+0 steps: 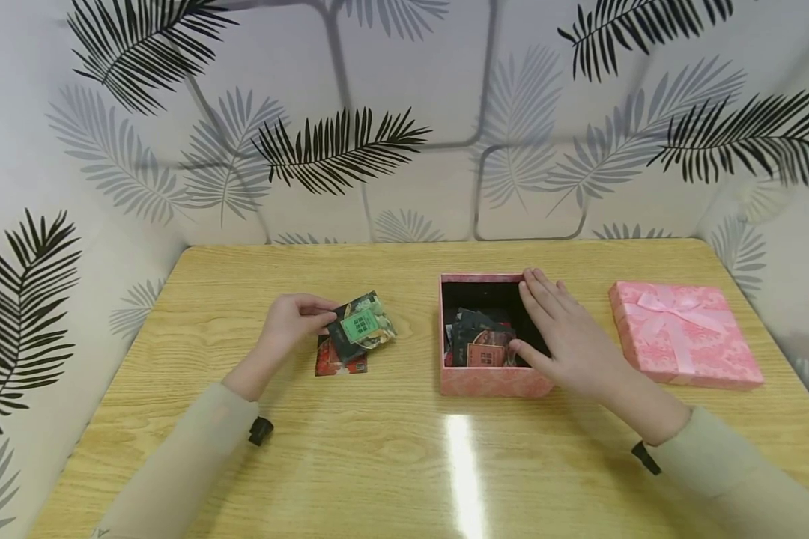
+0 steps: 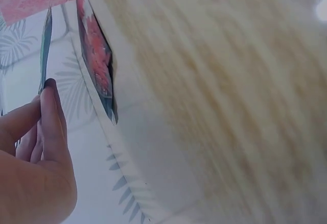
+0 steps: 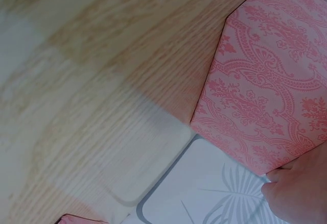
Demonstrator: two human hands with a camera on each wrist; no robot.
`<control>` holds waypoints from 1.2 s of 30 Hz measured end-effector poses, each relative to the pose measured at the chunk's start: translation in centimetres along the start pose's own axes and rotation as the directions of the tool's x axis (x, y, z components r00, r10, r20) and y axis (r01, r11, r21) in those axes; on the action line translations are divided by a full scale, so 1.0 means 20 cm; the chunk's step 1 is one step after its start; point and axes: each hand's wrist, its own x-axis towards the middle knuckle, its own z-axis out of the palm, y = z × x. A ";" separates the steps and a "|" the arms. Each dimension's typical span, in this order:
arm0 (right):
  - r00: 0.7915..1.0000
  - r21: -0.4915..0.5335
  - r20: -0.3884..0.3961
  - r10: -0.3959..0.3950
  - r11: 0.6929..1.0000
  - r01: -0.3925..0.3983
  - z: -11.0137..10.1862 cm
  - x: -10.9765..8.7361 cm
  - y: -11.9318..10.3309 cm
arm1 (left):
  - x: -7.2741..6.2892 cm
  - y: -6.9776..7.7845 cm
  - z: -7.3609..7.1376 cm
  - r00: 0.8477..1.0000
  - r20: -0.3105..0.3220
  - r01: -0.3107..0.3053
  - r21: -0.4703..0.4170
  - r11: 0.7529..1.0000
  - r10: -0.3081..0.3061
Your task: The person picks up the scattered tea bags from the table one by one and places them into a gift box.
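My left hand (image 1: pixel 286 329) pinches a small flat black packet with a green label (image 1: pixel 362 323) by its left edge, between thumb and fingers. In the left wrist view this packet (image 2: pixel 46 50) appears edge-on, raised off the table. Beneath it lies a packet with red printing (image 1: pixel 328 364), partly covered. To the right stands an open pink patterned box (image 1: pixel 492 383) with a black inside. Several dark packets (image 1: pixel 475 333) lie in it, one with an orange-red label. My right hand (image 1: pixel 573 344) rests with straight fingers along the box's right rim.
A pink box lid with a ribbon bow (image 1: pixel 688 333) lies on the table right of the box. The wooden table (image 1: pixel 377 449) ends at a wall covering with a leaf pattern (image 1: pixel 411 195) behind.
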 end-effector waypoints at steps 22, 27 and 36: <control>1.000 -0.005 -0.003 -0.005 1.000 0.005 -0.01 0.00 0.00 | 0.02 0.29 0.01 0.992 0.092 0.107 -0.219 0.970 -0.089; 1.000 -0.010 0.005 -0.003 1.000 0.003 -0.01 0.00 0.00 | 0.03 0.38 0.04 0.990 0.111 0.105 -0.230 0.967 -0.081; 1.000 -0.009 0.000 -0.007 1.000 0.007 -0.01 0.00 0.00 | 0.03 0.48 0.13 0.988 0.151 0.078 -0.220 0.972 -0.045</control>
